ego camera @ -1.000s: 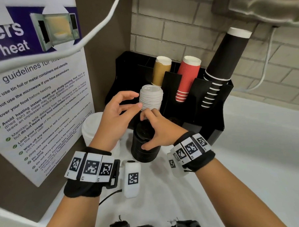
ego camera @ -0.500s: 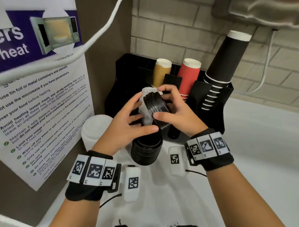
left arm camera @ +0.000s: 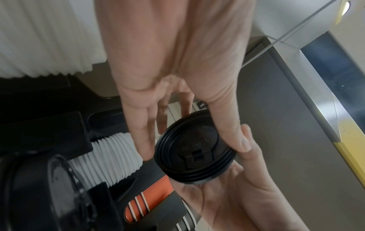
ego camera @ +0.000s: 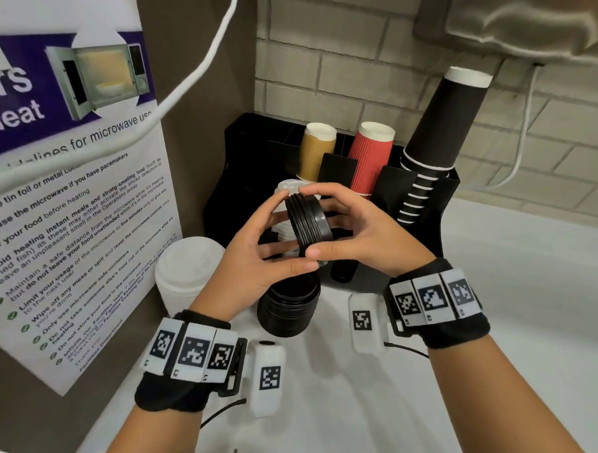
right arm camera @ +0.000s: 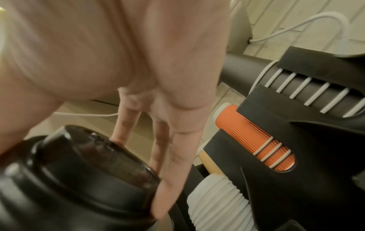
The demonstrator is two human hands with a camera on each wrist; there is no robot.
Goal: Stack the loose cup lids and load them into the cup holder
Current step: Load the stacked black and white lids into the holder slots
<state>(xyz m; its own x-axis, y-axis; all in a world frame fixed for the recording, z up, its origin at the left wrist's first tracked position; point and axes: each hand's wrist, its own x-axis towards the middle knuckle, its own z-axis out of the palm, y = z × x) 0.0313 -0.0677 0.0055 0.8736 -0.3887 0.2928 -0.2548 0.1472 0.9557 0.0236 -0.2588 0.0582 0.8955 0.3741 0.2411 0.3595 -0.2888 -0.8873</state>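
Note:
A short stack of black cup lids [ego camera: 307, 215] is tipped on its side in the air, in front of the black cup holder [ego camera: 438, 220]. My left hand [ego camera: 291, 231] pinches it between thumb and fingers from the left. My right hand [ego camera: 319, 222] grips it from the right. In the left wrist view the lids' top face [left arm camera: 194, 154] shows, with my left thumb [left arm camera: 233, 137] on the rim. The right wrist view shows the lids [right arm camera: 88, 171] under my right fingers [right arm camera: 171, 171]. A taller black lid stack [ego camera: 289, 305] stands on the counter below.
A white lid stack [ego camera: 190, 268] stands on the counter to the left, by the poster. The holder carries white lids [ego camera: 289, 192], a brown cup [ego camera: 316, 153], red cups [ego camera: 370, 158] and tall black cups [ego camera: 437, 131]. White counter [ego camera: 500, 320] stretches to the right.
My right hand lifted the top part of the black lid stack off the counter stack and tipped it sideways. My left hand came onto it, and both now hold it higher.

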